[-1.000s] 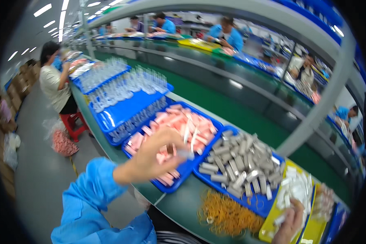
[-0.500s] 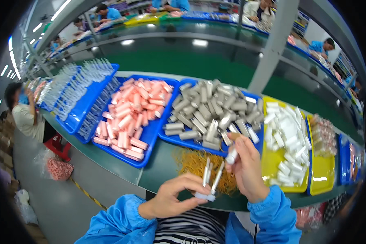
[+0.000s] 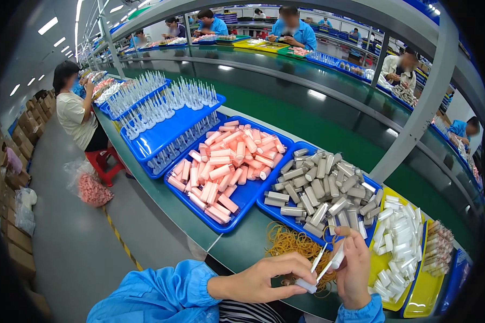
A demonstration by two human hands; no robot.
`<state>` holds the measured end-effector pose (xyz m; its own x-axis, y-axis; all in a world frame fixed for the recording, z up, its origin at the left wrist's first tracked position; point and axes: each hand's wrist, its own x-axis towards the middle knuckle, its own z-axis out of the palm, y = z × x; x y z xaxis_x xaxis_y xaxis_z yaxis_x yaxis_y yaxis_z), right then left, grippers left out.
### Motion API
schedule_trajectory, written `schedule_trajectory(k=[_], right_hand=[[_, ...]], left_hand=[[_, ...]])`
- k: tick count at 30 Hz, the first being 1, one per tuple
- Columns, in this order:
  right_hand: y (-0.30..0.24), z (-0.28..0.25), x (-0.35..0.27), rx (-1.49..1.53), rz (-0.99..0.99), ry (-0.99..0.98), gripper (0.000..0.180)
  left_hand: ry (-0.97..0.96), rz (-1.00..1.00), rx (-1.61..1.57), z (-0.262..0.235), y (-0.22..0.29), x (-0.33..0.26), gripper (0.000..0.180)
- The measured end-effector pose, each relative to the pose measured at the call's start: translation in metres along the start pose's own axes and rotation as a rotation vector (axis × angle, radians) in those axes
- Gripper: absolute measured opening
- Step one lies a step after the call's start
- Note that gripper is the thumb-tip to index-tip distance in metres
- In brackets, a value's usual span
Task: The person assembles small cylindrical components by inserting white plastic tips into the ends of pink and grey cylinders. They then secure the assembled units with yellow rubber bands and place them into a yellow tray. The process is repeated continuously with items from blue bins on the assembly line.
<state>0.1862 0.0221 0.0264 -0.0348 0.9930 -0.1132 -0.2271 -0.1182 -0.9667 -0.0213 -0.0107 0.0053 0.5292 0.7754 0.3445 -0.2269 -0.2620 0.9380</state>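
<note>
The left hand [image 3: 267, 280] pinches a small white cap [image 3: 305, 286] with a thin wand; the right hand [image 3: 354, 269] grips a white tube [image 3: 337, 257] just beside it, both low over the green bench [image 3: 237, 245]. Rubber bands [image 3: 291, 242] lie under them. Beyond sit a tray of silver tubes [image 3: 320, 191], pink tubes [image 3: 226, 167] and, right, white tubes [image 3: 399, 242]. Farther off runs a green conveyor [image 3: 307, 116], with workers in blue [image 3: 291, 29] behind under strip lights.

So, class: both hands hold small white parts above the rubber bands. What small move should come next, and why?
Probably bring the right hand a little toward the left hand so the white tube slides over the thin white stick. Both tilt toward each other, close together but not yet joined.
</note>
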Motion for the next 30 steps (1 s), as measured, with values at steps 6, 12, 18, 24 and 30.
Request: schedule_trajectory(k=[6, 12, 18, 24, 30], right_hand=[[0.001, -0.013, 0.006, 0.126, 0.008, 0.110, 0.030], [0.006, -0.010, 0.010, 0.030, 0.045, -0.012, 0.036], [0.008, -0.014, 0.010, -0.038, -0.005, 0.005, 0.035], [0.012, -0.017, 0.010, -0.044, 0.012, 0.001, 0.034], [0.015, -0.013, 0.002, -0.116, -0.009, -0.061, 0.038]], left_hand=[[0.074, 0.005, 0.086, 0.003, -0.007, 0.007, 0.029], [0.190, -0.035, -0.016, 0.007, -0.013, -0.008, 0.030], [0.156, -0.033, -0.034, 0.006, -0.012, -0.006, 0.028], [0.153, -0.064, -0.046, 0.005, -0.013, -0.008, 0.027], [0.179, -0.030, 0.158, 0.004, -0.020, -0.009, 0.030]])
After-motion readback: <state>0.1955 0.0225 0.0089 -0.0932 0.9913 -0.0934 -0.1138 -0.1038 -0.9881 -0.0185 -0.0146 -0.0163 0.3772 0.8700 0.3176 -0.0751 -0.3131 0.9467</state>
